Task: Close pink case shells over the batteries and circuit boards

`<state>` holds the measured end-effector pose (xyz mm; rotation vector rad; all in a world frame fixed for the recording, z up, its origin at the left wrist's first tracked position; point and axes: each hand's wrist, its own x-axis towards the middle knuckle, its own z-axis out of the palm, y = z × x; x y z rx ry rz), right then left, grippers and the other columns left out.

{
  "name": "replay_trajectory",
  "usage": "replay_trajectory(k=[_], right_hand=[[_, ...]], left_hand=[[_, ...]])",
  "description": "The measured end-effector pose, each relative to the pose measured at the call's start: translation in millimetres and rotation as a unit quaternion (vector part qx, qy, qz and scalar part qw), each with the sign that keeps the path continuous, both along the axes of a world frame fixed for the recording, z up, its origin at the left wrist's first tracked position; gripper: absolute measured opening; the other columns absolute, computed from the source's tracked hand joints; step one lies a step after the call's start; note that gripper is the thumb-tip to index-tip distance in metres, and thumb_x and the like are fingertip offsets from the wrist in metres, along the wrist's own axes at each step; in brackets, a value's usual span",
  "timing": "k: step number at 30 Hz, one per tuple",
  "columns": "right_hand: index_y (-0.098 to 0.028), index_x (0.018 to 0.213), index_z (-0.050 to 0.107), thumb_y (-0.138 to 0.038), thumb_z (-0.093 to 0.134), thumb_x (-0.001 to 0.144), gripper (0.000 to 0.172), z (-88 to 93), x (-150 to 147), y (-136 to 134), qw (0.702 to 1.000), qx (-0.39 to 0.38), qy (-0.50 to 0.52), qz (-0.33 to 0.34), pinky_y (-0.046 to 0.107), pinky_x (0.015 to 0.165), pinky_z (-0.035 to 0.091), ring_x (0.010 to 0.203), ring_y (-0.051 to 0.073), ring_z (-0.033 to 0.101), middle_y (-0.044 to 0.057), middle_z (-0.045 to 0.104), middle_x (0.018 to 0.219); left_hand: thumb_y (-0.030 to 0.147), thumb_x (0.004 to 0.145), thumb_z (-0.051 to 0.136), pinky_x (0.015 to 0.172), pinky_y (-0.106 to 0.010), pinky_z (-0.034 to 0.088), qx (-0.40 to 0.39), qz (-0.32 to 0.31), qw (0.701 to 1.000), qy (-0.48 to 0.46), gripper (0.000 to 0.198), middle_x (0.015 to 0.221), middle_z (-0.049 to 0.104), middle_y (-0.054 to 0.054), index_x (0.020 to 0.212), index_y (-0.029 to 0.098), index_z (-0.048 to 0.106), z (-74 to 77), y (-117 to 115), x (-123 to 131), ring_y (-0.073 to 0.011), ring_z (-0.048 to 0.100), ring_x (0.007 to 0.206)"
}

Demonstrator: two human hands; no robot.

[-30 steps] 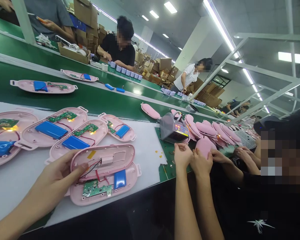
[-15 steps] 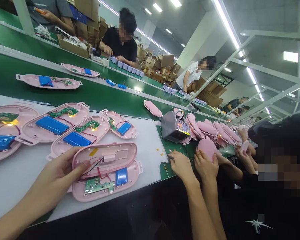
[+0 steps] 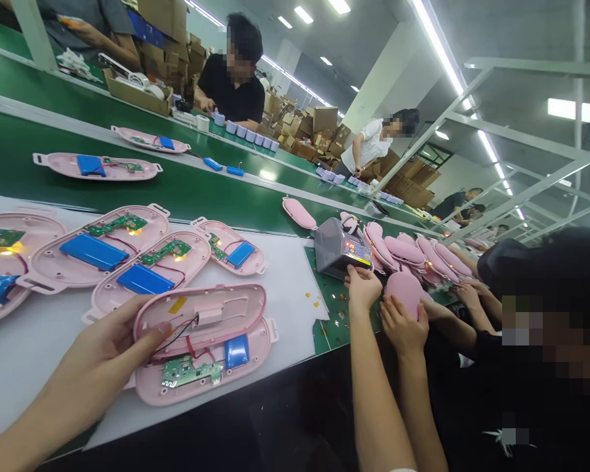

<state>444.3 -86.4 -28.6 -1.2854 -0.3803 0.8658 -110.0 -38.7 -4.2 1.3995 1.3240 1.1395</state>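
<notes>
My left hand point(image 3: 103, 357) comes in from the lower left and grips the left end of a pink oval lid shell point(image 3: 201, 314), thumb on its inner face. The lid stands tilted up over its matching pink base shell point(image 3: 204, 370), joined to it by red and black wires. In the base lie a green circuit board point(image 3: 189, 372) and a blue battery point(image 3: 236, 351). Both rest on a white sheet point(image 3: 285, 295). My right hand is out of sight.
More open pink shells point(image 3: 98, 242) with boards and batteries lie behind. Beyond them runs a green conveyor belt point(image 3: 187, 190) carrying other shells. To the right, a co-worker's hands point(image 3: 383, 308) handle a closed pink case beside a grey tester point(image 3: 339, 252) and several pink cases. Other people work across the belt.
My left hand keeps its grip on the lid. The co-worker's nearer hand has lifted from the table edge up to the grey tester. The shells on the belt have drifted slightly.
</notes>
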Motion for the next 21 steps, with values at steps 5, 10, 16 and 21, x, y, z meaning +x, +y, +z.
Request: replay_trajectory(k=[5, 10, 16, 21], right_hand=[[-0.027, 0.104, 0.070, -0.072, 0.035, 0.082, 0.061, -1.5, 0.3, 1.5, 1.000, -0.002, 0.001, -0.002, 0.042, 0.123, 0.027, 0.131, 0.021, 0.054, 0.005, 0.067, 0.127], [-0.029, 0.101, 0.070, -0.071, 0.031, 0.083, 0.061, -2.5, 0.4, 3.0, 1.000, 0.000, -0.002, -0.003, 0.045, 0.123, 0.025, 0.132, 0.021, 0.053, 0.003, 0.070, 0.122], [-0.027, 0.099, 0.071, -0.067, 0.027, 0.087, 0.061, -5.8, 2.3, 8.2, 1.000, 0.005, -0.018, 0.004, 0.049, 0.118, 0.029, 0.130, 0.022, 0.055, 0.008, 0.070, 0.121], [-0.028, 0.097, 0.072, -0.068, 0.032, 0.086, 0.057, -9.1, 5.4, 10.1, 0.999, 0.004, -0.032, 0.013, 0.048, 0.108, 0.041, 0.127, 0.025, 0.056, 0.009, 0.069, 0.122]], left_hand=[[0.055, 0.068, 0.060, 0.053, -0.016, 0.057, 0.016, -0.010, 1.000, 0.012, 0.033, 0.085, 0.077, 0.012, 0.094, 0.036, 0.069, -1.9, 1.0, -2.3, -0.0215, 0.076, 0.074], [0.053, 0.070, 0.060, 0.048, -0.017, 0.056, 0.029, -0.019, 0.999, 0.006, 0.031, 0.082, 0.077, 0.011, 0.093, 0.033, 0.070, -2.8, 0.3, -4.1, -0.0212, 0.074, 0.066], [0.050, 0.072, 0.061, 0.056, -0.020, 0.059, 0.028, -0.027, 0.999, -0.019, 0.032, 0.084, 0.077, 0.011, 0.101, 0.039, 0.069, 0.4, -1.4, -4.5, -0.0228, 0.076, 0.076], [0.050, 0.073, 0.063, 0.054, -0.021, 0.060, 0.035, -0.027, 0.999, -0.014, 0.027, 0.085, 0.077, 0.011, 0.097, 0.039, 0.069, -5.3, -0.9, -5.2, -0.0222, 0.076, 0.073]])
